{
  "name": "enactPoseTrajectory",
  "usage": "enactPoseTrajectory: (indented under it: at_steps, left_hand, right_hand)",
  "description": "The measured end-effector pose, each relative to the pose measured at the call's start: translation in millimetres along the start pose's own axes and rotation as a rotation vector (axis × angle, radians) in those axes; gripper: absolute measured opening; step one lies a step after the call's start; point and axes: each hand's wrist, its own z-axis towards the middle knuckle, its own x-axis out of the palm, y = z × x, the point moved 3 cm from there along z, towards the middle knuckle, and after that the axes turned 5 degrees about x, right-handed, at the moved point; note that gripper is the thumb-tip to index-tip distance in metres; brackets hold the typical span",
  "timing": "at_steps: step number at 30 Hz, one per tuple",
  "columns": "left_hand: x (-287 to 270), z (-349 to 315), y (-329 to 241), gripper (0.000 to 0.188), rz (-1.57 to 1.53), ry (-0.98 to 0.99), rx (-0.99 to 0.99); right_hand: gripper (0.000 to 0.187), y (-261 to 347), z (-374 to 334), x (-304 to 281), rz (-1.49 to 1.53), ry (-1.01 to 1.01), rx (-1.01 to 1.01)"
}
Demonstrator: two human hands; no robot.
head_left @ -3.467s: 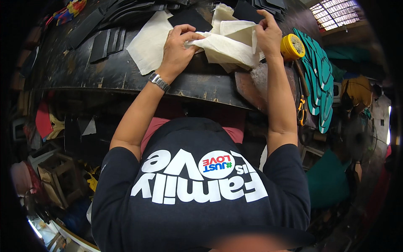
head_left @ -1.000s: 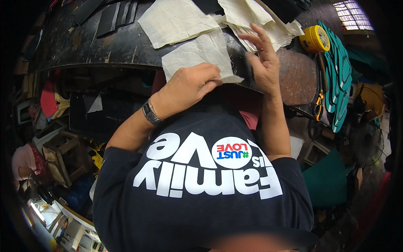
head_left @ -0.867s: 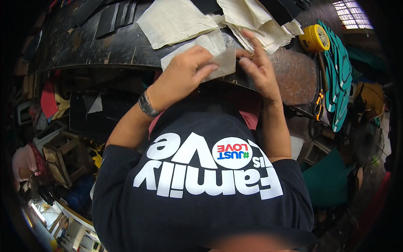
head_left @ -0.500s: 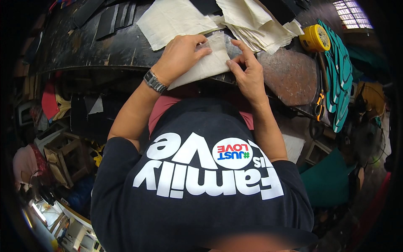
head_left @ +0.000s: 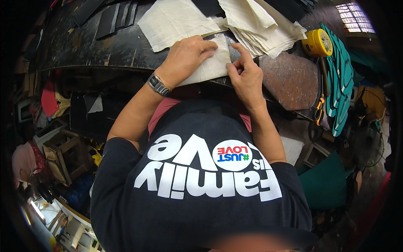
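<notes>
Near edge of table (head_left: 121,54): one cloth (head_left: 213,67), your left hand (head_left: 184,59) half-curled upon it, grip unclear; your right hand (head_left: 247,75) half-open, thumb at the cloth's right edge. Farther: one pale sheet (head_left: 176,25), left; one stack (head_left: 264,40) of cloths, right; one yellow tub (head_left: 317,43) beside it.

Cream cloth piece (head_left: 213,67) lying at the front edge of the counter (head_left: 113,58), under both hands.
Pale and plain, with faint creases, it lies mostly flat, its lower edge running nearly straight and slanting up to the right; whether that edge is a fold cannot be told. Its lower left part reaches past the counter's front edge. The left hand (head_left: 185,58) covers much of its left side, fingertips resting on the upper part, while the right hand's (head_left: 247,74) thumb meets the right edge.
</notes>
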Motion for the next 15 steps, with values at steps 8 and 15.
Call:
enactPoseTrajectory:
  at_steps: [8, 15]
  left_hand:
    - [0.8, 2.4, -2.6, 0.029, 0.107, 0.029, 0.047]
    - [1.0, -6.1, -9.3, 0.066, 0.162, 0.066, 0.093]
  right_hand:
    - [0.045, -3.3, -0.7, 5.2, -0.090, -0.008, 0.013]
    - [0.061, -5.2, -6.1, -2.4, -0.021, 0.007, 0.001]
